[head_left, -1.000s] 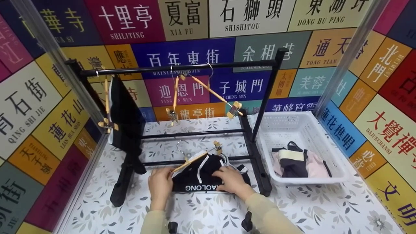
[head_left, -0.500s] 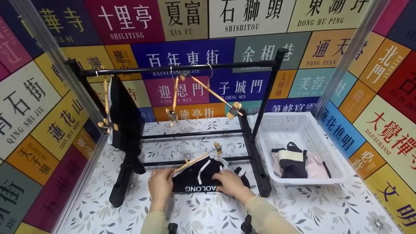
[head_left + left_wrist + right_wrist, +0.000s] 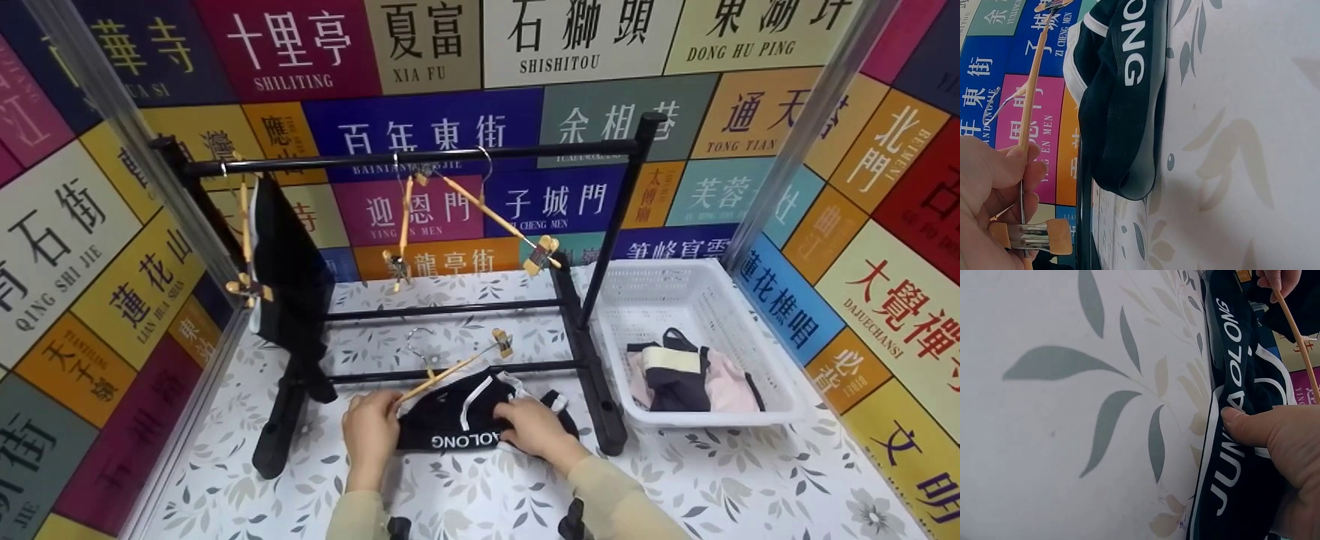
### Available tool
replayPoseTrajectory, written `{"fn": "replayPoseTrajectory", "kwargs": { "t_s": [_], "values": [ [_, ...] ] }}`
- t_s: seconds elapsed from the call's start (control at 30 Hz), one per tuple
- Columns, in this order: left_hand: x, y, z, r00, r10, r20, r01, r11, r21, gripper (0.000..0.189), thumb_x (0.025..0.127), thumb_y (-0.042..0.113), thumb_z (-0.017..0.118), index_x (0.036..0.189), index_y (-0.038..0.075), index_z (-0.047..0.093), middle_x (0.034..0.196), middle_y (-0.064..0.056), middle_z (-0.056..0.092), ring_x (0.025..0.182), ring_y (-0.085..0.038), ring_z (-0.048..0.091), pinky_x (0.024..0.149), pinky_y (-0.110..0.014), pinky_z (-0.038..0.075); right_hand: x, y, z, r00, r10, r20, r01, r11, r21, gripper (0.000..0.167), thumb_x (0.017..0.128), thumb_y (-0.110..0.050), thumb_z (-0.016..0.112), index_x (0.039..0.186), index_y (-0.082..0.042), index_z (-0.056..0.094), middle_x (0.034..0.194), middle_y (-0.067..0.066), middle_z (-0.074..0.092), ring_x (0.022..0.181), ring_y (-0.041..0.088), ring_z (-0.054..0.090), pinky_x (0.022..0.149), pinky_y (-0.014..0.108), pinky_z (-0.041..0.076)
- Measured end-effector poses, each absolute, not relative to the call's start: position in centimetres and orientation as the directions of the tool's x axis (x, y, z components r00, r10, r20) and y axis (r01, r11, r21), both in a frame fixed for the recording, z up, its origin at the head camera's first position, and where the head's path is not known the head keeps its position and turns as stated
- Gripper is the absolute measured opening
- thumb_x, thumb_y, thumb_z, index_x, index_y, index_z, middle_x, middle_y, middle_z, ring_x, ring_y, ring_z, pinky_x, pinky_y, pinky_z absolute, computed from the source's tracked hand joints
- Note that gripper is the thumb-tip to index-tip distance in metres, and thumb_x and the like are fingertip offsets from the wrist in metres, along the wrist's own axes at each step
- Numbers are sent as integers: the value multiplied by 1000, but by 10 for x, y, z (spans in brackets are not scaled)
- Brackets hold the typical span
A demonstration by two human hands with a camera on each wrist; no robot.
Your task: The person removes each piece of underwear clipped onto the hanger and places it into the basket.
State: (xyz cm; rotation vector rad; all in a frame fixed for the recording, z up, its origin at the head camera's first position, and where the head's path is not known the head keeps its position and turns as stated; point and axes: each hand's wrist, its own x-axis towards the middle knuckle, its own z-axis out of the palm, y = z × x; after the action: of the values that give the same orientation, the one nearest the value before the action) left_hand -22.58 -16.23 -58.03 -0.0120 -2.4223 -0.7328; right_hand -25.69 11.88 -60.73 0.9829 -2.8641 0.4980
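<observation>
My left hand grips one end of a wooden clip hanger, its fingers and thumb curled round the rod beside a clip. The hanger tilts up to the right, with its far clip holding nothing. Below it lies a pair of black briefs with white trim and white letters on the waistband. My right hand pinches the briefs at the waistband, thumb on the lettered front and fingers behind the cloth. In the left wrist view the briefs stand apart from the hanger.
Behind the hands stands a black rack. A black garment hangs from its left end, and bare clip hangers hang mid-bar. To the right, a white basket holds pink and dark grey clothing. The table has a leaf-patterned cover.
The briefs have shifted slightly down and away from the hanger, still pinched in my right hand. My left hand keeps its hold on the hanger in about the same place.
</observation>
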Motion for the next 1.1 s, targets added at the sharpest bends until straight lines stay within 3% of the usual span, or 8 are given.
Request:
{"fn": "replayPoseTrajectory", "kwargs": {
  "t_s": [0.4, 0.63, 1.1],
  "values": [
    [-224, -166, -581, -810, -155, 565, 184, 848, 497, 16, 76, 2, 80, 86, 13, 76, 84, -2, 73, 73, -29, 59, 65, -47, 43, -262, 131, -603, -877, -450, 172, -467, 706, -533, 24, 86, -16, 75, 107, -7, 66, 103, 12, 70, 95, 31, 66, 86, 47, 52],
    [-224, -170, -580, -803, -151, 576, 195, 848, 493, 17, 76, 2, 79, 88, 13, 76, 85, -3, 74, 72, -30, 58, 64, -48, 43, -266, 140, -594, -897, -334, 290, -442, 658, -610, 23, 84, -11, 75, 105, -5, 67, 102, 13, 70, 93, 33, 66, 86, 50, 51],
    [-222, -173, -575, -816, -159, 556, 166, 857, 488, 13, 79, 3, 78, 90, 11, 77, 84, -6, 73, 76, -32, 59, 68, -49, 44, -280, 164, -551, -932, -30, 362, -312, 575, -756, 18, 79, -2, 72, 96, -7, 67, 96, 9, 72, 92, 31, 67, 87, 48, 50]
  ]
}}
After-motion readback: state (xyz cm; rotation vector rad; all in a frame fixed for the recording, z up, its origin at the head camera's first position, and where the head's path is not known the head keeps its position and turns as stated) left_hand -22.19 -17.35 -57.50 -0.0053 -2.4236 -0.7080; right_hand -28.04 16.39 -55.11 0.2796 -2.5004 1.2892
